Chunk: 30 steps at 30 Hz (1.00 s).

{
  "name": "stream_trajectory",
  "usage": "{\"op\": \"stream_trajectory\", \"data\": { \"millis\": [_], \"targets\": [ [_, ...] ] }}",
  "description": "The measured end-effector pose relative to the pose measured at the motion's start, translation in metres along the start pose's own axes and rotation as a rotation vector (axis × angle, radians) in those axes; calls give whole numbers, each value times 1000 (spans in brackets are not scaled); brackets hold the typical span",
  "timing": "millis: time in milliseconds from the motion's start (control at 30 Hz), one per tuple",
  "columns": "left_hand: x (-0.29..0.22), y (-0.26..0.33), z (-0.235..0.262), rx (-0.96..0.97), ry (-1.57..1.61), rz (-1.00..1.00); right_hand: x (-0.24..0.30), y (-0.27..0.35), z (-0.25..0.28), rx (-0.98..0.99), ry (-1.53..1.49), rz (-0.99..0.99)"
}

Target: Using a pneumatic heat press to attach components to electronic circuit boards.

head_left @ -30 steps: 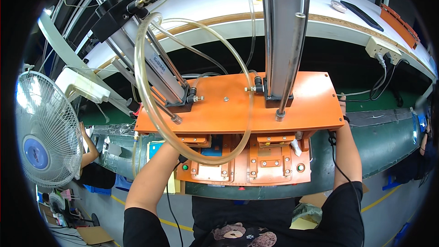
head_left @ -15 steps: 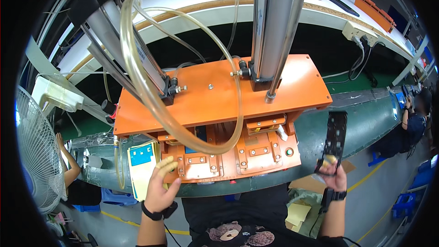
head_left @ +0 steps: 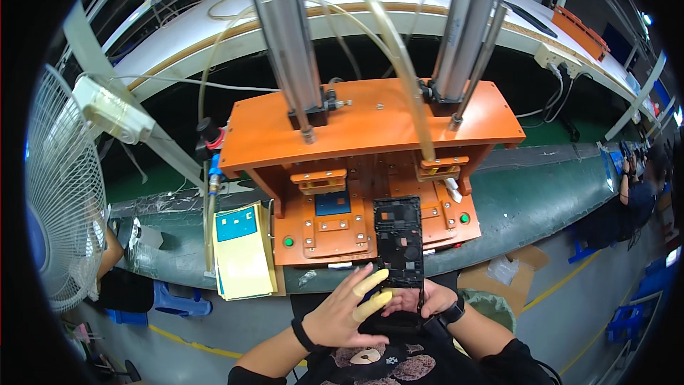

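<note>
My right hand (head_left: 436, 301) grips the lower end of a black phone frame (head_left: 399, 242), a thin rectangular housing with cut-outs, held up in front of the orange press (head_left: 377, 125). My left hand (head_left: 345, 314) is open with spread fingers, two wearing yellow finger cots. Its fingertips reach beside the frame's lower left corner; whether they touch it I cannot tell. Behind the frame lie the press's two fixtures, the right one partly covered by it. A blue piece (head_left: 332, 203) sits in the left fixture (head_left: 335, 232). Green buttons (head_left: 288, 242) flank the fixtures.
Left of the press lies a stack of yellow sheets (head_left: 246, 264) with a blue piece on top. Two cylinders (head_left: 285, 43) and a clear hose (head_left: 392, 36) rise above it. A white fan (head_left: 68, 192) stands left; a cardboard box (head_left: 524, 271) is lower right. Other people sit at both sides.
My right hand has brought the phone frame leftward from the press's right side to its front. My left hand has moved right, away from the left fixture, towards the frame. The view has shifted.
</note>
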State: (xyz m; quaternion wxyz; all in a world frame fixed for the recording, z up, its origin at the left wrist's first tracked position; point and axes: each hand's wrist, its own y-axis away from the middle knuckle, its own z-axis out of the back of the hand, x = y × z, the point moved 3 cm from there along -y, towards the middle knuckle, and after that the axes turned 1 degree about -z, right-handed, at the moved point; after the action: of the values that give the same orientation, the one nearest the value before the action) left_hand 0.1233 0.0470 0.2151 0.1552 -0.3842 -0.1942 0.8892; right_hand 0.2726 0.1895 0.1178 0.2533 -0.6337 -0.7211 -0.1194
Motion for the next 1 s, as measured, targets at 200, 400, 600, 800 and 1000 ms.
{"op": "stream_trajectory", "data": {
  "millis": [200, 400, 600, 800, 1000],
  "targets": [
    [18, 7, 20, -52, -143, 158, 5, -39, 0, 36, -98, -68],
    [47, 2, 55, -129, -203, 172, 11, -49, 9, -183, 192, -90],
    [83, -10, 96, -80, -252, 318, -13, -37, 12, -182, 329, -97],
    [95, -21, 108, 30, -396, 203, -20, -20, 19, -245, 453, -122],
    [97, -25, 107, 102, -480, 204, -8, -9, 27, -336, 456, -100]
  ]
}}
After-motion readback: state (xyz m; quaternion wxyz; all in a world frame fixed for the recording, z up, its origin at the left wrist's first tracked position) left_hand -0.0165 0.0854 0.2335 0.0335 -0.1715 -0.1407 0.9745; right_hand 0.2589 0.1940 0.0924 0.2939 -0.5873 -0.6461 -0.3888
